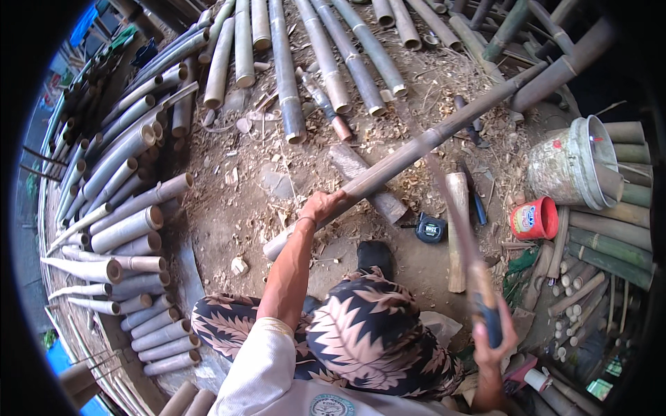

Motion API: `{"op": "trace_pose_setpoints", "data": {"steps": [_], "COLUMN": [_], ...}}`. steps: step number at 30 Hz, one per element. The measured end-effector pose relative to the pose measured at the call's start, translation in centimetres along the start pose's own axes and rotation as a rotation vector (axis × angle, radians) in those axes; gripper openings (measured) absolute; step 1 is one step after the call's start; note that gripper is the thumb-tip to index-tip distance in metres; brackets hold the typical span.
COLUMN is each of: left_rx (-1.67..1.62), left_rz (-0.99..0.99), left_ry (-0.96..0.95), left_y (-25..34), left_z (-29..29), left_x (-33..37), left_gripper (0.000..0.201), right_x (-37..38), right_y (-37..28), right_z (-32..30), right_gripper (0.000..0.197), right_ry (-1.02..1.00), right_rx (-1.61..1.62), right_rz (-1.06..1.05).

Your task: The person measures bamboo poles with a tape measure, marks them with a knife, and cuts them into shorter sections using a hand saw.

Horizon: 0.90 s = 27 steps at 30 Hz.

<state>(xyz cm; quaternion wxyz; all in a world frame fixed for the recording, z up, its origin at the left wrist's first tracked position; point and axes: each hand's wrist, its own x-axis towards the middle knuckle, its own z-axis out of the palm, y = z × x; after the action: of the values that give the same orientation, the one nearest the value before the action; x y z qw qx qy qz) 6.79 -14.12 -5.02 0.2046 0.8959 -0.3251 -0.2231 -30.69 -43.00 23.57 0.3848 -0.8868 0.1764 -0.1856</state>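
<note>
My left hand (323,207) is closed round a long bamboo pole (392,165) that slants from near my knees up to the far right. Under the pole lies a short wooden block (350,163). In my right hand (497,341), at the lower right, is the handle of a long-bladed knife (458,208), perhaps a machete. Its blade is smeared by motion and points up toward the pole, its tip close to the pole's near side. Whether the blade touches the pole I cannot tell.
A tape measure (431,228) and a split wood piece (456,236) lie on the shaving-strewn ground. To the right stand a white bucket (562,166) and a red tub (533,219). Cut bamboo (132,222) is stacked at left; more poles (284,76) lie at the far side.
</note>
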Motion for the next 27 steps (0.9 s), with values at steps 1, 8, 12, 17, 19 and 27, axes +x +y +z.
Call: {"op": "trace_pose_setpoints", "data": {"steps": [1, 8, 12, 17, 19, 27], "left_rx": [-0.014, -0.04, -0.178, -0.326, -0.432, 0.025], "left_rz": [-0.022, -0.095, -0.235, -0.44, -0.578, -0.333], "left_ry": [-0.003, 0.0, -0.031, 0.0, -0.068, 0.249], "left_y": [-0.8, 1.1, 1.6, -2.0, 1.6, 5.7], "left_z": [0.0, -0.9, -0.1, 1.9, -0.1, -1.9], "left_x": [-0.7, -1.3, -0.6, -0.7, 0.2, -4.4], "left_gripper": [0.032, 0.026, 0.03, 0.026, 0.03, 0.073], "right_x": [1.5, 0.9, 1.1, 6.7, 9.0, 8.5], "right_y": [-0.3, 2.5, 2.9, 2.2, 2.1, 3.2], "right_z": [3.5, 9.0, 10.6, 19.9, 20.9, 8.0], "right_gripper": [0.06, 0.06, 0.059, 0.055, 0.057, 0.064], "right_ry": [-0.049, -0.387, -0.422, -0.358, -0.32, -0.088], "right_rx": [0.027, 0.075, 0.124, 0.356, 0.341, 0.349], "right_rz": [-0.065, -0.162, -0.12, -0.103, -0.121, -0.001]}}
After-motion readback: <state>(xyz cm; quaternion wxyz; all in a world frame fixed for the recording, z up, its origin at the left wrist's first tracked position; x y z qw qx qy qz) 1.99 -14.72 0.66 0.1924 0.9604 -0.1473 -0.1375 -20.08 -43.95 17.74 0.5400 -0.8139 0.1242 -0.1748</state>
